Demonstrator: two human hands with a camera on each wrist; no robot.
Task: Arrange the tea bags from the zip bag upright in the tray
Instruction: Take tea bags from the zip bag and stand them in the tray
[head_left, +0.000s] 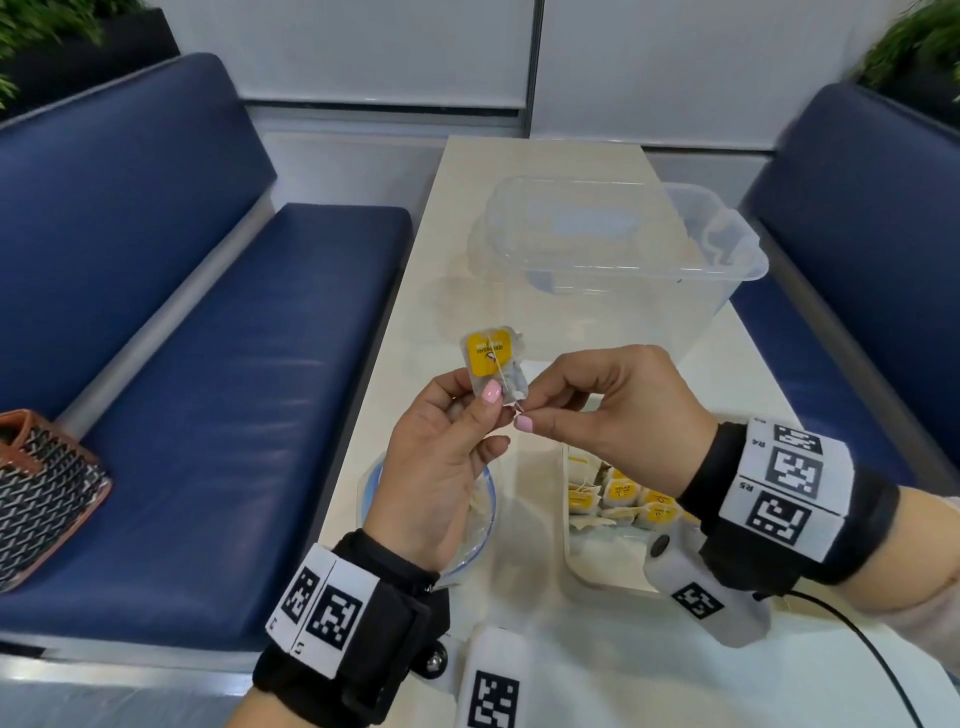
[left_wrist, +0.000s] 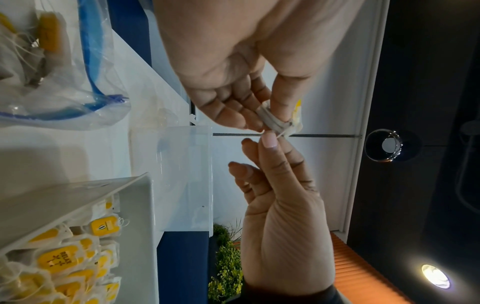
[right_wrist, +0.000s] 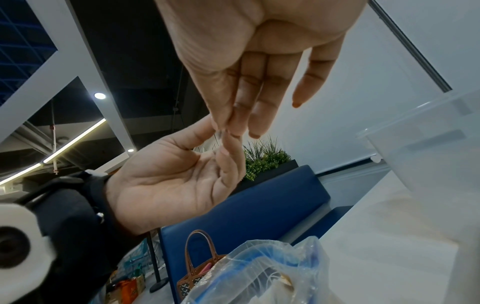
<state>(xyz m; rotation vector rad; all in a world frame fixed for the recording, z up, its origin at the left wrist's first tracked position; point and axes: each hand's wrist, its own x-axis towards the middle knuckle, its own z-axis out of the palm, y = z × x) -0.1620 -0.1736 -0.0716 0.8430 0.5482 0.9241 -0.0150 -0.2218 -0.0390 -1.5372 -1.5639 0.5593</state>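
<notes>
Pinching one tea bag above the counter, left hand gripping its body, right hand nipping the string; tuck string flat, then stand upright in near-right tray.

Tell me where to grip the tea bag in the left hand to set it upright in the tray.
Pinch the tea bag at its top edge above the yellow tag, coming from above. It is flat and already held upright by the left hand at its lower part; the right hand pinches its string, so the top is free.

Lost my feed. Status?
Left hand holds tea bag aloft. Right hand pinches its string. Tray part filled. Nothing blocking.
</notes>
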